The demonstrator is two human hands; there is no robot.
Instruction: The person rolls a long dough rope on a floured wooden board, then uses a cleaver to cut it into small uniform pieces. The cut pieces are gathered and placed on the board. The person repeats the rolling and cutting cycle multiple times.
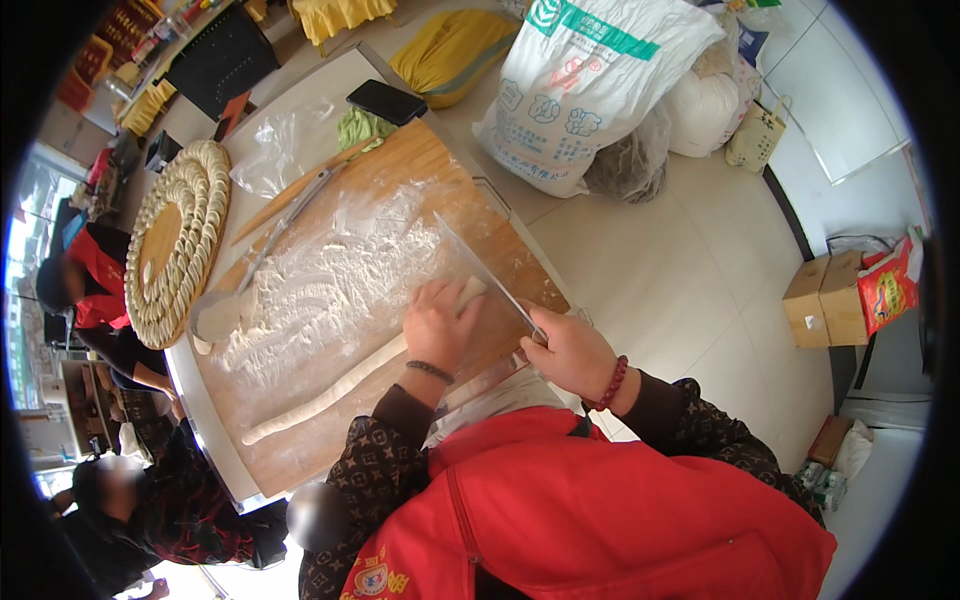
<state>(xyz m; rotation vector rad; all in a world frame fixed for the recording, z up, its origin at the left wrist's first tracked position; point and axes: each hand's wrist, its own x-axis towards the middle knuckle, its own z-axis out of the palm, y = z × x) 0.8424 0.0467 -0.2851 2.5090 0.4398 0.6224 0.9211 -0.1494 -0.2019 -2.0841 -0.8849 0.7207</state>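
Note:
A long rope of dough (pixel 330 397) lies along the near side of a floured wooden board (pixel 525 251). My left hand (pixel 441 322) is over its right end, fingers around the dough, with the pale tip showing beyond them. In my right hand (pixel 570 349) is the handle of a knife (pixel 491 277). Its blade stands edge-down beside the dough tip, pointing away from me, and looks close to the board; whether it touches is unclear. Loose white flour (pixel 352 262) covers the middle of the board.
A metal ladle (pixel 217 315) and a wooden rolling pin (pixel 289 199) lie along the board's far left. Beyond are a round tray of dumplings (pixel 217 214), plastic bag (pixel 277 154), green cloth (pixel 360 129) and phone (pixel 386 103). Sacks (pixel 577 105) stand on the floor. Two people are at left.

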